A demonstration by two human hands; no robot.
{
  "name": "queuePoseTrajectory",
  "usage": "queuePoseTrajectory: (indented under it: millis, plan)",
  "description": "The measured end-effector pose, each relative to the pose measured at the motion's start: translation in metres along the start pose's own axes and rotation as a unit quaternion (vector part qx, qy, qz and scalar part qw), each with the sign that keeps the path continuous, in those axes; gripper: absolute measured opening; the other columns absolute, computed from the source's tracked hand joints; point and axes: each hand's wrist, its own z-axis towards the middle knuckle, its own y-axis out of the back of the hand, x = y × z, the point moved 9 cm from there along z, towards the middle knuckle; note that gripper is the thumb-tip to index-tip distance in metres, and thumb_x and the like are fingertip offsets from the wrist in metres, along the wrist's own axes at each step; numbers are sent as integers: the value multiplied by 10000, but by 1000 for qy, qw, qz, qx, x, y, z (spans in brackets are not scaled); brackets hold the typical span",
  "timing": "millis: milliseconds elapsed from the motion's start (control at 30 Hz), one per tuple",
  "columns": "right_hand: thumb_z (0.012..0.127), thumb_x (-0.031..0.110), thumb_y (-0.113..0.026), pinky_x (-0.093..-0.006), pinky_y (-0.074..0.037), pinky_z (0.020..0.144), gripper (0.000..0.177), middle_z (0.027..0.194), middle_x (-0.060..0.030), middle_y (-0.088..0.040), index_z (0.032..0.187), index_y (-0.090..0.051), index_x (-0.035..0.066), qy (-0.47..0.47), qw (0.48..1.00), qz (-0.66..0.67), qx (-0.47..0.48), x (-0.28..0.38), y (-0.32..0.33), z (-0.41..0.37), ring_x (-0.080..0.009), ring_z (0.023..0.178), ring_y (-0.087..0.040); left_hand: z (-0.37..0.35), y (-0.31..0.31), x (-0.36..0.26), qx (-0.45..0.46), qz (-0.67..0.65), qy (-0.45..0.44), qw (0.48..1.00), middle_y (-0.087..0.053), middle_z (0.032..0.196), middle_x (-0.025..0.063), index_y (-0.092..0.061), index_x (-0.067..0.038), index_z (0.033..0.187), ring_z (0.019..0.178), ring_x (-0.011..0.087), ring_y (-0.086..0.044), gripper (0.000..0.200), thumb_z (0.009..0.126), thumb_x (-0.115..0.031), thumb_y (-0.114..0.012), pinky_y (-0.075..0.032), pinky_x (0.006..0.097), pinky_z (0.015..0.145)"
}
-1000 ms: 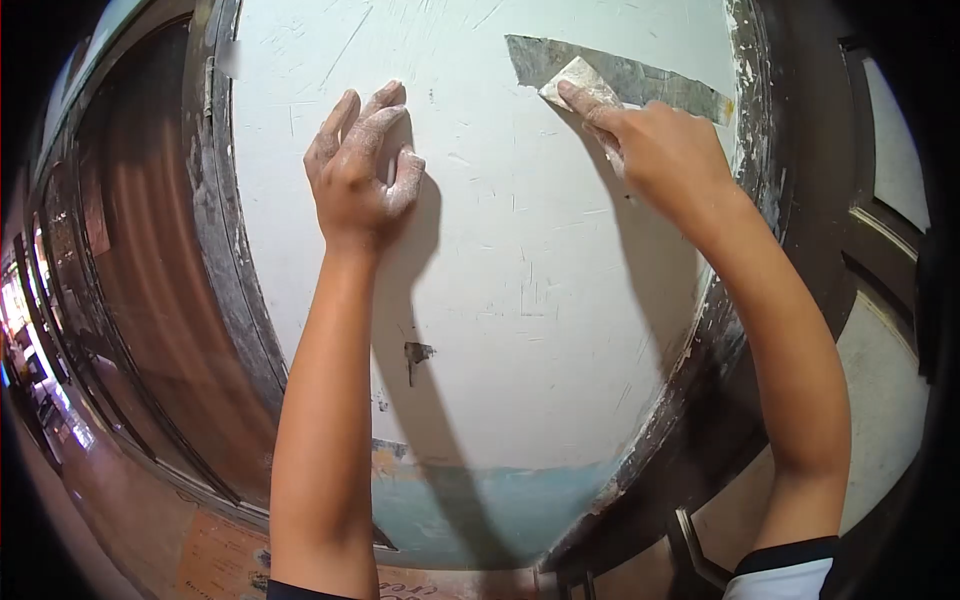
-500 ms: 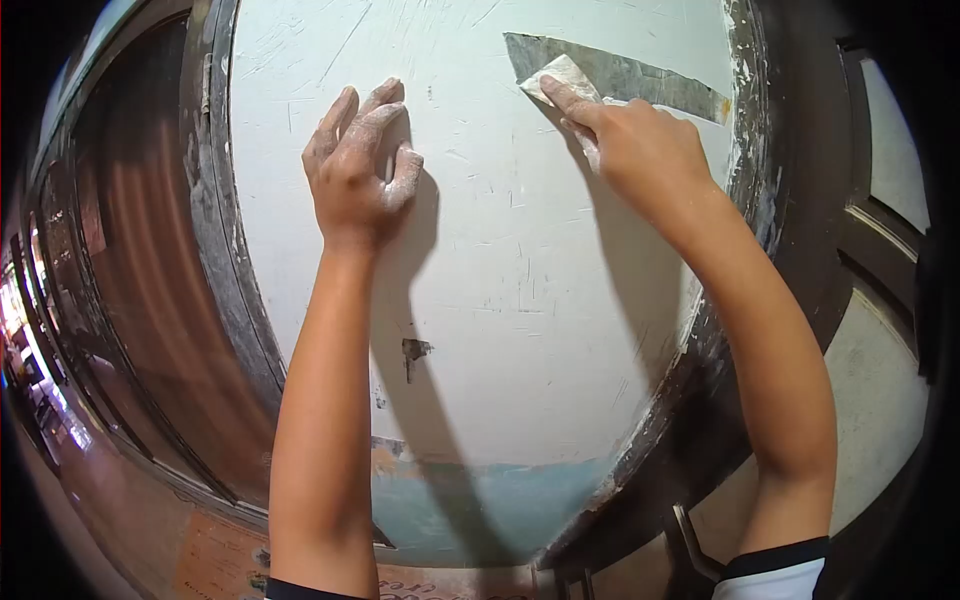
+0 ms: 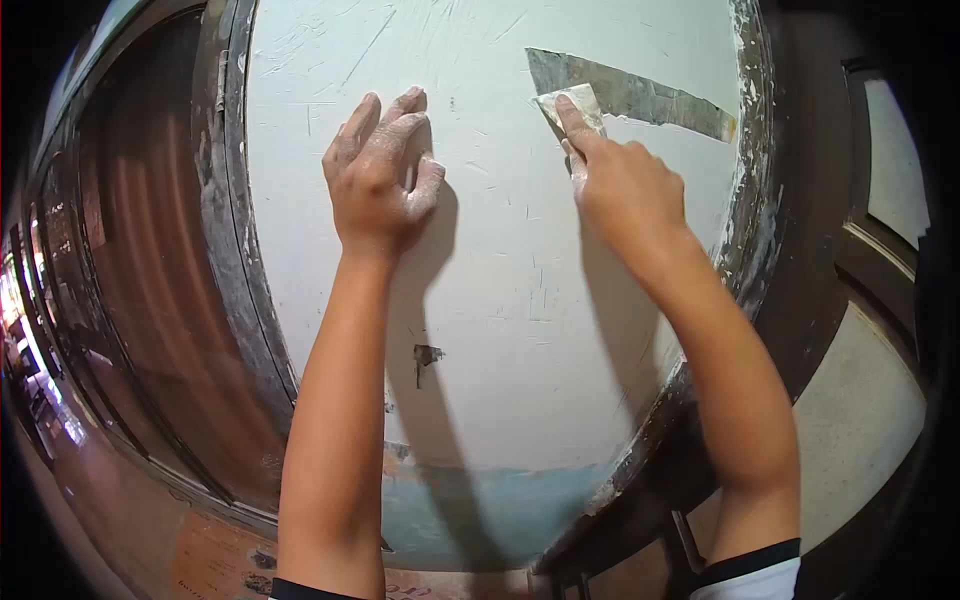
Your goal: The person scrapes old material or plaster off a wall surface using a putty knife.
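Observation:
Before me is an upright white panel (image 3: 500,300) with scratches and a bare grey strip (image 3: 640,88) near its upper right. My right hand (image 3: 615,160) grips a small, flat, squarish piece (image 3: 575,98) coated in white, with the index finger laid along it. That piece rests against the panel at the strip's lower left edge; its exact kind I cannot make out. My left hand (image 3: 380,175) leans on the panel further left, fingers apart and slightly bent, holding nothing. White dust covers the fingers of both hands.
A worn dark frame (image 3: 755,130) with chipped paint borders the panel on the right. Brown curtain-like folds (image 3: 165,250) show behind the left frame. Low on the panel are a dark patch (image 3: 427,355) and a blue-green band (image 3: 470,505). Reddish cardboard (image 3: 220,560) lies below.
The right hand and its white piece have slid slightly down along the left end of the grey strip. The view has shifted a little; the left hand stays on the same spot.

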Motion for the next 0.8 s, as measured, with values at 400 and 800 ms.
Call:
queuePoseTrajectory:
  millis: [400, 800]
  plan:
    - [1060, 235, -537, -564, -586, 778, 641, 903, -219, -744, 1653, -346, 388, -129, 990, 58, -1, 8, -21, -3, -432, 852, -741, -1, -3, 0, 37, -7, 30, 999, -688, 1447, -22, -717, -135, 1224, 1471, 344, -487, 458, 769, -86, -712, -334, 476, 1203]
    - [1078, 273, -512, -544, -595, 731, 590, 880, -200, -750, 1651, -378, 313, -130, 990, 47, -21, 12, -14, 0, -406, 829, -753, -3, 9, 21, 136, -27, -47, 989, -612, 1535, -39, -682, -195, 1356, 1524, 259, -444, 590, 769, -144, -710, -305, 500, 1240]
